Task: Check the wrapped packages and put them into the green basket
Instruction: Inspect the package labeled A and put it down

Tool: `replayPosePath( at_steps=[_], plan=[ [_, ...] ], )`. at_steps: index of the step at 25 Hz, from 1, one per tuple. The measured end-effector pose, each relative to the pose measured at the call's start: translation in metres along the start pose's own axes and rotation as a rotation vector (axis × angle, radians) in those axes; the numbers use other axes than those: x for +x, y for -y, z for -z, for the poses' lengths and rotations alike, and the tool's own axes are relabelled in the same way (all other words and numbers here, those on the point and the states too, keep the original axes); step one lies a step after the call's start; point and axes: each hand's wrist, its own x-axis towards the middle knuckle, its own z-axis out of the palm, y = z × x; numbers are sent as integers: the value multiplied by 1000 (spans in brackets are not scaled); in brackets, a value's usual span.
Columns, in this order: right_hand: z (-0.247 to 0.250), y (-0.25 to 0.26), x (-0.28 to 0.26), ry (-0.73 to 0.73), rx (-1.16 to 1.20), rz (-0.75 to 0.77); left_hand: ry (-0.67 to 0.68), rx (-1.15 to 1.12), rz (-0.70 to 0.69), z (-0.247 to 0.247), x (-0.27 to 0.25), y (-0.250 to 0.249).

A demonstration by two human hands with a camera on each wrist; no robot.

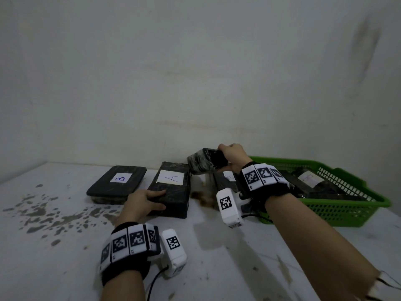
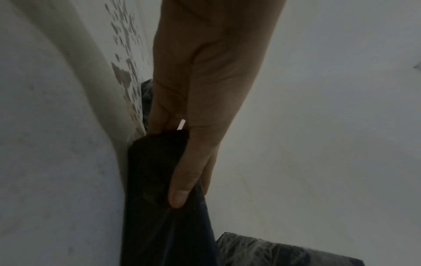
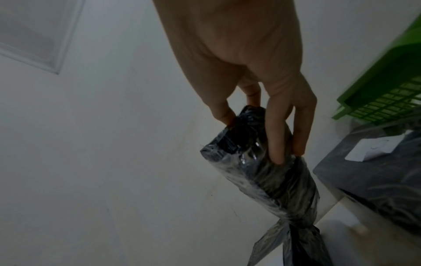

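My right hand (image 1: 230,157) holds a black plastic-wrapped package (image 1: 202,162) up off the table, left of the green basket (image 1: 351,210); in the right wrist view its fingers (image 3: 276,144) and thumb pinch the package (image 3: 268,172) at its end. My left hand (image 1: 147,202) grips the near left corner of the black package labelled A (image 1: 171,189), which lies on the table; in the left wrist view the thumb (image 2: 182,183) lies along that package (image 2: 157,207). A package labelled B (image 1: 118,183) lies further left.
The green basket holds a labelled wrapped package (image 1: 309,179). Another labelled package (image 1: 226,179) lies on the table beside the basket, partly hidden by my right wrist. A brown stain (image 1: 200,197) marks the white table, dark speckles (image 1: 47,213) spread at left. A wall stands close behind.
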Motion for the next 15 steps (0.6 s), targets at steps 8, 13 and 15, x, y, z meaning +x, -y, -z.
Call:
replayPosePath(
  at_steps=[8,13,15],
  plan=[
    [12,3,-38,81,311,-49,-71,8,64,8,-2,5],
    [24,-7,-58,172,655,-142,37,-70,-10,36,-15,-27],
    [35,-8,-66,202,750,-154,-69,-119,-112,48,-25,-57]
  ],
)
